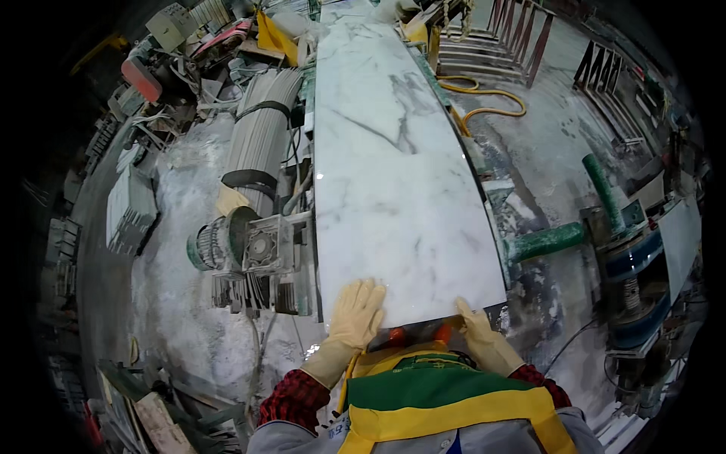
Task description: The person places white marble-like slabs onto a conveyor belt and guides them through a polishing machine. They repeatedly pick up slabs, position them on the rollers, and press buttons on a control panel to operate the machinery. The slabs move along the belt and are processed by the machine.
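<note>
From the head camera, my gloved left hand (357, 312) lies flat, fingers spread, on the near edge of the long white marble slab (393, 166), which stretches away from me on the machine bed. My gloved right hand (482, 339) grips the slab's near right corner. A green pipe (546, 242) lies to the right.

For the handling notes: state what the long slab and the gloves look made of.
Slab: looks like polished marble, white with grey veins and a glossy sheen; could be engineered stone. Gloves on left hand and right hand: pale yellow, smooth, probably rubber.
</note>
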A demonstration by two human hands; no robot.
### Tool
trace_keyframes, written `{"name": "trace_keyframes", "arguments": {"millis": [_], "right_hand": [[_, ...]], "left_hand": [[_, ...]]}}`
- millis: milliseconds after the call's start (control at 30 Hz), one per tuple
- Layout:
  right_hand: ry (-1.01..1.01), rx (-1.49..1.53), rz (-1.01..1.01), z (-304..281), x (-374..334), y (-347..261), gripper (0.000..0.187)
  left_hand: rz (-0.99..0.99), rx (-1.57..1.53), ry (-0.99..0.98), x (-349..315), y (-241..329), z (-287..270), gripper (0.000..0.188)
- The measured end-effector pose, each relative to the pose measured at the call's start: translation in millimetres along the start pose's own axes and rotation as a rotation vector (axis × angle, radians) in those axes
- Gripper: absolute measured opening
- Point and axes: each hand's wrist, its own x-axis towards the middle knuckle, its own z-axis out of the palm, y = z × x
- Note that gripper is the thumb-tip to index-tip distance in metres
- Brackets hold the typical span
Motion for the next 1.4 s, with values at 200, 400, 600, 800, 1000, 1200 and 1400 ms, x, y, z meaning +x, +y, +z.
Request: {"name": "trace_keyframes", "arguments": {"millis": [200,400,600,800,1000,1200,1400], "right_hand": [[-0.073,0.224,-0.097,0.7,3.1,11.9,0.042],[-0.028,0.263,-0.04,-0.5,4.1,19.6,0.039],[-0.021,0.356,-0.04,1.4,8.4,25.4,0.038],[-0.075,0.312,-0.071,-2.1,-8.6,19.9,0.036],[-0.112,0.243,0.019,-3.2,-21.4,10.1,0.038],[-0.113,0.262,0.062,-5.2,-27.2,13.9,0.037],[-0.146,0.178,-0.053,-4.9,-25.9,22.9,0.035]], "left_hand": [[-0.044,0.011,0.036,-28.7,-3.0,-11.0,0.056],[-0.338,0.064,-0.013,-22.0,-39.5,-0.3,0.063],[-0.284,0.109,0.151,27.7,-78.0,17.5,0.058],[-0.375,0.141,0.3,63.2,-97.9,28.4,0.055],[-0.331,0.147,0.309,50.1,-99.8,35.1,0.054],[-0.273,0.119,0.246,7.9,-79.1,28.6,0.057],[-0.235,0.053,0.108,-41.0,-48.0,16.9,0.06]]}}
